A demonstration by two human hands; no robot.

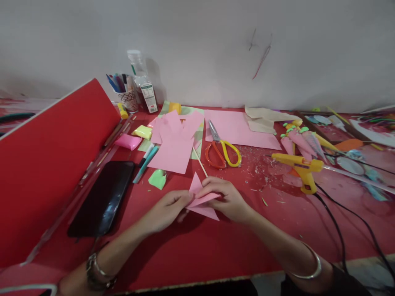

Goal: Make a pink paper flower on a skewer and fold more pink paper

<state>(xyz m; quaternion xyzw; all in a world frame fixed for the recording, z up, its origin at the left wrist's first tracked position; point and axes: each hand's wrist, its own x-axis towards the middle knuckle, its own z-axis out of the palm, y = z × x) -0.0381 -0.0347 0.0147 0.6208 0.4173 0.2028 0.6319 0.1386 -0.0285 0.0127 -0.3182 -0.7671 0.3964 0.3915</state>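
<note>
Between my hands is a piece of folded pink paper [203, 210], with pointed flaps sticking out upward and to the lower right. My left hand [173, 205] pinches its left edge, the thumb on top and the other fingers partly hidden beneath. On the right side, my right hand [226, 197] grips the paper with its fingers laid over a crease. Just behind my right hand a thin wooden stick [200, 161] lies on the red table [173, 255]. Scissors [220, 148] with one red and one yellow handle rest beyond it, their blades slightly apart.
Pink paper sheets [173, 154] lie behind my hands. A phone [103, 197], markers [146, 164] and a green clay lump [157, 179] are at left. A yellow glue gun [300, 167] with a black cord lies right, near pink cones [299, 142]. A red board [58, 160] stands far left.
</note>
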